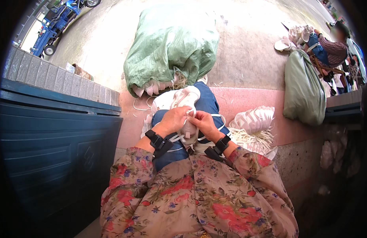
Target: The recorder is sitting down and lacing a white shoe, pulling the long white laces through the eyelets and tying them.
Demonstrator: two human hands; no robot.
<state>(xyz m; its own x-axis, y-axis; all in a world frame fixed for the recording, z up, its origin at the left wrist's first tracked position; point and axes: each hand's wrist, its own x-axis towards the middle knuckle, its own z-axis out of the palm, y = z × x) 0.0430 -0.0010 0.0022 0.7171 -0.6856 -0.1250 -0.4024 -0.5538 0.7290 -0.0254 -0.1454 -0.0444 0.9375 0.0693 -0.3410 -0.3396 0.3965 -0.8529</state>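
Over my lap, between my blue-trousered knees, lies a white shoe upper point(186, 96), partly covered by my hands. My left hand point(173, 119) is closed at its near part, fingers pinched around a white lace point(191, 112). Close against it, my right hand point(205, 123) pinches at the same lace with thumb and forefinger. A pale tongue-like part point(188, 130) of the upper shows below the fingers. Loose lace ends hang over both thighs. The exact spot where the fingertips meet the lace is too small to make out.
Ahead stands a big green woven sack point(173, 47) with pale pieces spilling from its mouth. To my right lie a stack of whitish shoe uppers point(253, 119) and a heap of white laces point(251, 139). A second green sack point(304, 89) stands near another seated person. A blue door point(52, 146) flanks my left.
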